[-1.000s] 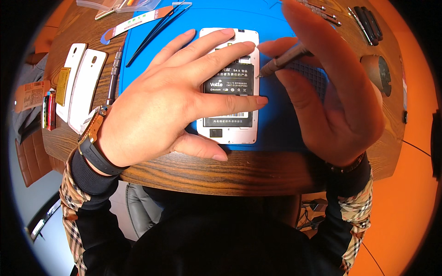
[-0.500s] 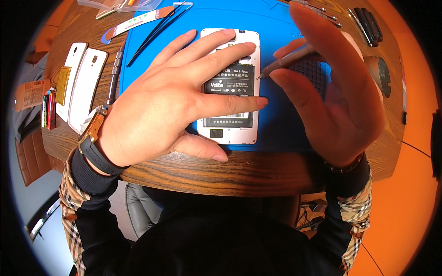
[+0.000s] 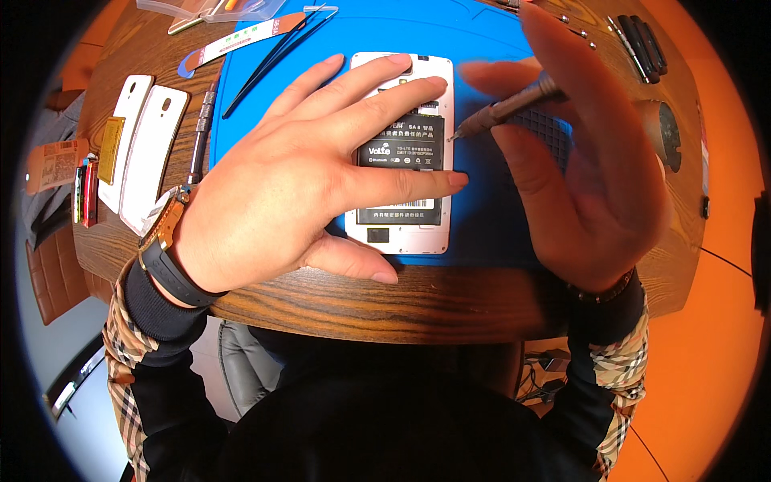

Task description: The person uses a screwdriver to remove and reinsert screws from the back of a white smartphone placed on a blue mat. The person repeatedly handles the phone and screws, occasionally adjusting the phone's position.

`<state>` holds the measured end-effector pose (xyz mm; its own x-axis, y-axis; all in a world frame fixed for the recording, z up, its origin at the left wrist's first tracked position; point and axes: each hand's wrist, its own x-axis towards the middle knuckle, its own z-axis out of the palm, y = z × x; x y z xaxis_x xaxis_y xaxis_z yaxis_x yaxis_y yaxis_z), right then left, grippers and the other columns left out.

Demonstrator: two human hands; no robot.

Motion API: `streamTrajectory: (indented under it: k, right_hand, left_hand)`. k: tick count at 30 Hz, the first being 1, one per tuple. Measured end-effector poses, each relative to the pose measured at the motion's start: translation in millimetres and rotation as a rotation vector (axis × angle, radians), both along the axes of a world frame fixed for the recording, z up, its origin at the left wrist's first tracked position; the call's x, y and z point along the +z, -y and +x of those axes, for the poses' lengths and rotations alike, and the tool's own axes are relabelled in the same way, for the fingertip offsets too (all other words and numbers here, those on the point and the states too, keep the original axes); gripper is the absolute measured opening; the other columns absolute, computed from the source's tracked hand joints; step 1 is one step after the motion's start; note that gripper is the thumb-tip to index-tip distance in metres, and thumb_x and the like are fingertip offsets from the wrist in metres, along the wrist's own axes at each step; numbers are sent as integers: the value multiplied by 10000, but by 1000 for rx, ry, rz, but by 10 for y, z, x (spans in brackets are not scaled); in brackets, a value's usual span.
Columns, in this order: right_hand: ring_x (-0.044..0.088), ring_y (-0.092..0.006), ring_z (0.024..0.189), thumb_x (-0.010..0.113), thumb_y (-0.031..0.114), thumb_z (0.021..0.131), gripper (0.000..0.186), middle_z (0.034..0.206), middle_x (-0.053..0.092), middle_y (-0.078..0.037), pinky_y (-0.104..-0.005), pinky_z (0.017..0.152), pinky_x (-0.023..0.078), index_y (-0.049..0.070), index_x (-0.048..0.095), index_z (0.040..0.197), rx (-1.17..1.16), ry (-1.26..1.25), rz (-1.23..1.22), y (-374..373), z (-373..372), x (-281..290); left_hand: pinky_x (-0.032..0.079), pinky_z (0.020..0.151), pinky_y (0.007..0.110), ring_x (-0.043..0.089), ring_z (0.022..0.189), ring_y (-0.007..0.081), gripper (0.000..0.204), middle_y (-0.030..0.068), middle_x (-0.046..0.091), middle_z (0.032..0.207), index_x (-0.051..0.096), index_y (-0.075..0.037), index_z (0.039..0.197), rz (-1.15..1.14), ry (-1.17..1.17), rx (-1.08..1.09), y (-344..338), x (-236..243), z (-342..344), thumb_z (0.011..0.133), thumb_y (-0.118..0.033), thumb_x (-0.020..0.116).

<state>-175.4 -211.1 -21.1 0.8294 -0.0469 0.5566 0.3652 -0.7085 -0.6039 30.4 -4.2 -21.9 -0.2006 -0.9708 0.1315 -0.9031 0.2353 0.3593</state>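
Note:
A white phone (image 3: 438, 229) lies with its back off on a blue mat (image 3: 490, 209), its black battery (image 3: 399, 215) showing. Spread flat across it is my left hand (image 3: 297, 173), fingers apart and pressing the phone down, hiding part of the battery and the upper left side. My right hand (image 3: 598, 169) holds a slim dark screwdriver (image 3: 506, 108), slanted, its tip at a screw spot on the phone's right edge. The thumb (image 3: 522, 161) stands a little off the shaft; the forefinger reaches up past its end, and the other fingers are blurred.
Left of my left hand lie a second screwdriver (image 3: 201, 136), black tweezers (image 3: 269, 64), a flat pry tool (image 3: 241, 42) and white phone covers (image 3: 152, 153). A dark cylinder (image 3: 662, 132) and black-handled tools (image 3: 638, 48) lie at the right. The table's front edge (image 3: 385, 309) is close below the phone.
My right thumb and fingers have spread away from the screwdriver shaft, showing more of it. Its tip stays at the same edge spot. The phone and my left hand have shifted very slightly.

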Motion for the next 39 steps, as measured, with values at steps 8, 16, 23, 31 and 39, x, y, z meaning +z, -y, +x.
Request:
streamTrajectory:
  k: [8,16,23,31,39]
  right_hand:
    - [768,-310,1156,775,-108,990,648,1418,706,-279,-392,946,640,-123,535,1592,-46,58,18,-16,27,-73]
    - [773,-317,1161,768,-112,991,678,1367,723,-327,-389,957,638,-131,500,1614,43,-30,-66,58,-13,53]
    - [775,-320,1163,803,-96,972,702,1482,673,-315,-401,967,644,-127,509,1608,-35,33,18,-48,42,-31]
    - [764,-322,1211,792,-94,983,690,1534,650,-289,-405,979,648,-117,510,1612,-28,-3,-1,-13,37,5]
    - [765,-326,1211,785,-89,990,688,1534,653,-297,-413,986,647,-122,502,1616,-8,-71,20,-129,76,151]
  left_hand:
    - [338,1303,624,413,1590,509,873,207,507,1707,843,-270,1368,5,-34,13,-3,2,-16,651,-764,772]
    - [324,1314,626,401,1603,507,873,209,511,1706,848,-262,1357,13,-33,15,-8,14,-15,652,-770,764]
    - [331,1303,630,399,1605,506,861,206,508,1708,848,-262,1357,19,-48,13,-4,11,-15,664,-767,766]
    - [336,1301,625,396,1605,507,852,205,502,1713,845,-265,1362,25,-51,17,-8,16,-20,666,-753,774]
    - [325,1308,623,390,1610,505,862,206,502,1713,845,-270,1363,25,-37,19,-9,20,-15,661,-765,776]
